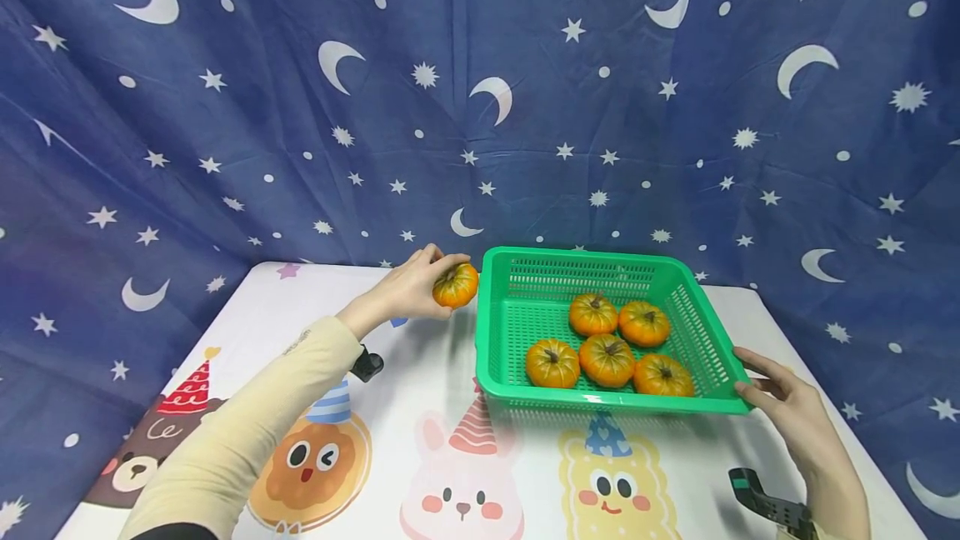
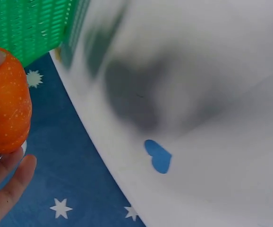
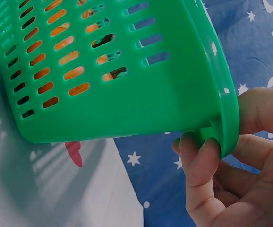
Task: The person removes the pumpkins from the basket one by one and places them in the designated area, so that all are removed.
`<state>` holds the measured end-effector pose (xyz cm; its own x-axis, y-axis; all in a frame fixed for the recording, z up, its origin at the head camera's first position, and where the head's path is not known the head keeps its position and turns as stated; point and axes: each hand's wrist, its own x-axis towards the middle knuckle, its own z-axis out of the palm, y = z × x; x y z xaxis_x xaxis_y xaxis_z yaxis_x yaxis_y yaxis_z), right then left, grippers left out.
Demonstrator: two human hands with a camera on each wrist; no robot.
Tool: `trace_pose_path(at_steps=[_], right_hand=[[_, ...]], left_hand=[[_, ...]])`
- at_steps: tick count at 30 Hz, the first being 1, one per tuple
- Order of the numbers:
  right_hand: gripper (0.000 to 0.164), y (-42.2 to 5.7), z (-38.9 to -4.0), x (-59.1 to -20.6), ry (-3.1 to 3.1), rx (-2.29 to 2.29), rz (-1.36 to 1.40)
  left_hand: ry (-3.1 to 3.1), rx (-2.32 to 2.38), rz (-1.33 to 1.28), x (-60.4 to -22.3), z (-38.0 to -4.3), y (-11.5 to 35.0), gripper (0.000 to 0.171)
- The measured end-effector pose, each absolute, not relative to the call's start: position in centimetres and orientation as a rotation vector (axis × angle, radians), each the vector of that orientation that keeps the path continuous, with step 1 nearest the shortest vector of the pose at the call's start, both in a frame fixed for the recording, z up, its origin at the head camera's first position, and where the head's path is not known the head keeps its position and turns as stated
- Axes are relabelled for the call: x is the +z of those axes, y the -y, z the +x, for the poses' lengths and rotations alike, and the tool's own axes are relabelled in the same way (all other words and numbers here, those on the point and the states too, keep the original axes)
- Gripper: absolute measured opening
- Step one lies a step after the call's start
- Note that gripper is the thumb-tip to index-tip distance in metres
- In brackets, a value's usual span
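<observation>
My left hand [image 1: 414, 286] pinches a small orange pumpkin [image 1: 456, 286] between thumb and fingers, above the table just left of the basket. In the left wrist view the pumpkin [image 2: 6, 106] shows close up, with the thumb on top and fingertips beneath. The green plastic basket [image 1: 491, 332] holds several more pumpkins [image 1: 607, 360], mostly toward its front and right. With curled fingers my right hand [image 1: 787, 407] grips the basket's right rim near the front corner. The right wrist view shows thumb and fingers around the rim [image 3: 226, 109] and the slotted basket wall [image 3: 141, 104].
A white tablecloth [image 1: 360, 457] printed with cartoon animals and food in party hats covers the table. Behind it hangs a dark blue curtain [image 1: 420, 140] with white moons and stars, reaching the table's back edge close behind the basket. Each wrist carries a black camera mount [image 1: 772, 507].
</observation>
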<state>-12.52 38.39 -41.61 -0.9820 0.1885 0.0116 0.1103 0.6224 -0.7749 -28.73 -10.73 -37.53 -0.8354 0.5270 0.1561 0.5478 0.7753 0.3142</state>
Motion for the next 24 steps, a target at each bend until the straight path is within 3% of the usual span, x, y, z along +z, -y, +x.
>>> trace_pose_path(at_steps=[24], right_hand=[[0.057, -38.3, -12.7, -41.5, 2.736, 1.293, -0.244]], left_hand=[[3.087, -0.458, -0.797, -43.3, -30.2, 11.0, 0.083]])
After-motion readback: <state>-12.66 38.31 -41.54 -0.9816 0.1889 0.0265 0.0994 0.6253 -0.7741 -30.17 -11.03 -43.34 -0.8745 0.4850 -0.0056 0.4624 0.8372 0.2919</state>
